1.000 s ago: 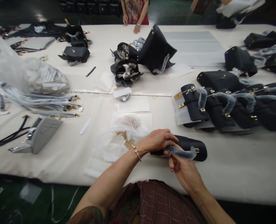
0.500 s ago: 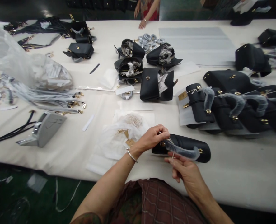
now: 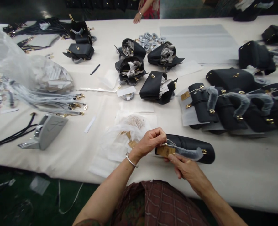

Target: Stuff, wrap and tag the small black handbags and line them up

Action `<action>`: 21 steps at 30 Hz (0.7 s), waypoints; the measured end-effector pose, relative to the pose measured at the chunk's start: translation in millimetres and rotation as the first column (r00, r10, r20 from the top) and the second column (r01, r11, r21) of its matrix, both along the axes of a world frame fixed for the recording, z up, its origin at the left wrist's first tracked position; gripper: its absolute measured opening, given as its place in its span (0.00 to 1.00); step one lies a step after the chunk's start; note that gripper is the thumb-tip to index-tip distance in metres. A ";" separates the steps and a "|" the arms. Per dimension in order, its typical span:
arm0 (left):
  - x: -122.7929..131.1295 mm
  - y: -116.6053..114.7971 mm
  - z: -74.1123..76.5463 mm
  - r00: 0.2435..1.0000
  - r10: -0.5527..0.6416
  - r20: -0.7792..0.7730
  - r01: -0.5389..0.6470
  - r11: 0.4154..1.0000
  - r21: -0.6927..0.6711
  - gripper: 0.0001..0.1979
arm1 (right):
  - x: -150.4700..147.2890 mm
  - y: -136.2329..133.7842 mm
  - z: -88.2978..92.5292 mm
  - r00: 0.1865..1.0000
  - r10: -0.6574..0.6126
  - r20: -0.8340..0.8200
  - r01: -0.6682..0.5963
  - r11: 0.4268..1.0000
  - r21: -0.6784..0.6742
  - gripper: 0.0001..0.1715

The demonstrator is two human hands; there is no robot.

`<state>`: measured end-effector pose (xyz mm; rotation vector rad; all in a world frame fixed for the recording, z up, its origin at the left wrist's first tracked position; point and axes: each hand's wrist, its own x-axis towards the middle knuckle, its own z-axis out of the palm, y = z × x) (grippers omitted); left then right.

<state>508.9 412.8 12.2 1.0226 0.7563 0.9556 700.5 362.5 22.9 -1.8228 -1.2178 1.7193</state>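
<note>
A black handbag (image 3: 190,142) lies right in front of me, its handle (image 3: 190,153) wrapped in clear plastic and fixed by gold fittings. Over the bag's left end hangs a brown hang tag (image 3: 165,151) on a pale string (image 3: 170,142). My right hand (image 3: 184,164) pinches the tag's right edge between thumb and fingers. At the left end of the bag, my left hand (image 3: 154,139) is closed on the string. A thin plastic bag (image 3: 115,135) with more strings and brown tags lies left of my left hand.
Several tagged handbags (image 3: 204,110) stand in a row at right. Open handbags stuffed with paper (image 3: 159,86) stand ahead. A grey tape dispenser (image 3: 51,128) and plastic-wrapped straps (image 3: 47,100) lie at left. Across the table is another person's hand (image 3: 137,17).
The brown tag now shows in front of the bag, pinched by my right hand, which held a string end before. My left hand has shifted slightly left. The other person's hand moved left.
</note>
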 end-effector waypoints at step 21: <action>-8.9 -59.9 -10.9 0.828 0.380 -0.412 -0.072 0.801 0.594 0.08 | -21.2 -8.5 -18.1 0.818 -0.391 -0.422 0.379 0.918 -0.118 0.23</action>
